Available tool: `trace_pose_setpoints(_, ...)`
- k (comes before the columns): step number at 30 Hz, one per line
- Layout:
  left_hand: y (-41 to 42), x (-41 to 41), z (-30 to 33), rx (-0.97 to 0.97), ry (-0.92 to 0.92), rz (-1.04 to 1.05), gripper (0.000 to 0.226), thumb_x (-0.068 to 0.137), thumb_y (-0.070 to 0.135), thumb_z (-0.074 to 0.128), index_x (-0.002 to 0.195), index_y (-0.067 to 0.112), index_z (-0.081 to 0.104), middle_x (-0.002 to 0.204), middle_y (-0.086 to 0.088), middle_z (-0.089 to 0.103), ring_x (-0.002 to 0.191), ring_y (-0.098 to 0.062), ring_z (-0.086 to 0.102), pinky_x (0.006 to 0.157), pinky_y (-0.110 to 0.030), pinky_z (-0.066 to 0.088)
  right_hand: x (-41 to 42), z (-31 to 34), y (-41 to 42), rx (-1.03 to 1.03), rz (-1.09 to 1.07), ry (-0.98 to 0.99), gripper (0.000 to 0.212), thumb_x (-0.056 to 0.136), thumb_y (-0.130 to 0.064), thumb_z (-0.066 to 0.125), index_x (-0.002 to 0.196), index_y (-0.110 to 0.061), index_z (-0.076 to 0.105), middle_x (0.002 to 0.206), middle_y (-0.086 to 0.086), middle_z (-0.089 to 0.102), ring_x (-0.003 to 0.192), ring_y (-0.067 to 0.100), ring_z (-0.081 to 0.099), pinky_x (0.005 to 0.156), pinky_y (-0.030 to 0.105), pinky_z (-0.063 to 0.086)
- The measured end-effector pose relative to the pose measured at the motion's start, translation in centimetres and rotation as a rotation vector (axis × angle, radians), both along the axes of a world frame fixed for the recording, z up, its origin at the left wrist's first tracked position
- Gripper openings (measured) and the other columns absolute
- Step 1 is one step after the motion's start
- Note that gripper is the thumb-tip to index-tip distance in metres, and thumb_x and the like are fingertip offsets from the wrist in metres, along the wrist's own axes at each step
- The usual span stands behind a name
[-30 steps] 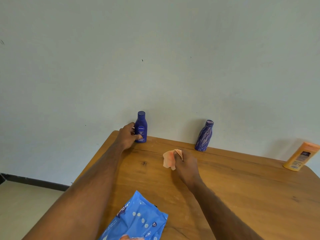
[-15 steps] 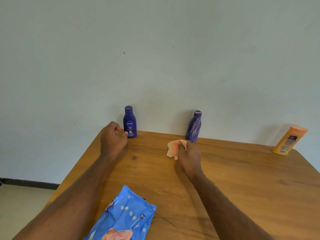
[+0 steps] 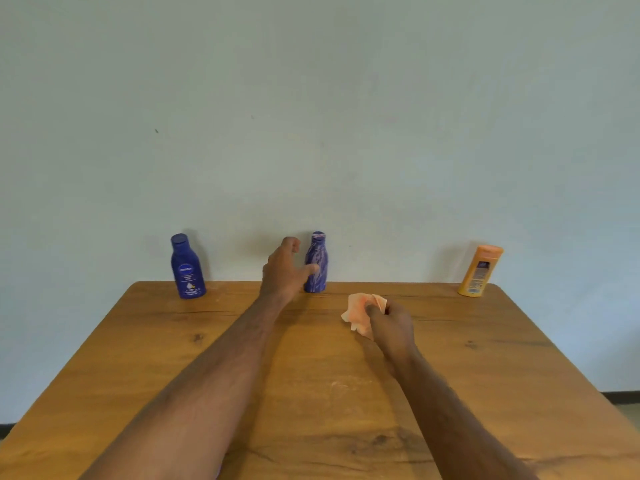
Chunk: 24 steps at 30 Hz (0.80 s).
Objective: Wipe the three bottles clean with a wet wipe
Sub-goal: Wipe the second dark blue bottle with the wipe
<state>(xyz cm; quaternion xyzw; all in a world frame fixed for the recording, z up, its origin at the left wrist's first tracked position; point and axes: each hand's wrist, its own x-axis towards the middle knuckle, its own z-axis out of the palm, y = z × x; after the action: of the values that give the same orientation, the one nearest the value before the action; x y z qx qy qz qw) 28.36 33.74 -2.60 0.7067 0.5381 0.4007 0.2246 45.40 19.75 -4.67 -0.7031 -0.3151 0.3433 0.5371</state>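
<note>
Bottles stand in a row along the far edge of the wooden table, against the wall: a dark blue Nivea lotion bottle at the left, a purple marbled bottle in the middle, an orange lotion bottle leaning at the right; all well apart. My left hand hovers just beside the purple marbled bottle, fingers spread and loosely curved, holding nothing; whether the thumb touches it I cannot tell. My right hand pinches a crumpled pinkish wet wipe low over the table. I judge the marbled bottle light and rigid, its surface probably smooth, slippery once damp, and easy to topple with its narrow base; I would grip it round the waist below the shoulder, leaving neck and cap free for the wipe.
</note>
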Motion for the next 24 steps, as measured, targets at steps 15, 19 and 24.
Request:
trace_pose_setpoints(15,-3.6,4.6,0.2,-0.022,-0.118,0.024,0.051,0.088,0.030,0.076,0.134,0.017,0.057,0.126,0.001,0.064,0.111,-0.016,0.060,0.095,-0.039,0.053,3.7,-0.5,-4.8,0.037,0.056,0.126,0.029,0.100,-0.028,0.060,0.127,-0.016,0.067,0.109,0.002,0.074,0.100,0.023,0.070,0.085,0.050,0.061)
trace_pose_setpoints(19,-11.9,3.1,0.7,0.014,-0.270,-0.072,0.042,0.091,0.022,0.073,0.131,0.020,0.060,0.118,0.009,0.066,0.107,-0.006,0.062,0.089,-0.018,0.048,2.5,-0.1,-7.9,0.138,0.060,0.317,0.015,0.102,-0.024,0.058,0.108,-0.017,0.070,0.097,0.009,0.078,0.091,0.027,0.074,0.080,0.050,0.060)
trace_pose_setpoints(24,-19.2,-0.7,-1.7,0.013,-0.298,-0.100,0.044,0.083,0.022,0.080,0.122,0.028,0.061,0.108,0.016,0.070,0.100,0.002,0.065,0.086,-0.021,0.054,0.7,-0.3,-11.6,0.200,0.126,0.471,0.022,0.105,-0.017,0.051,0.112,-0.008,0.070,0.095,0.016,0.077,0.084,0.028,0.073,0.073,0.042,0.056)
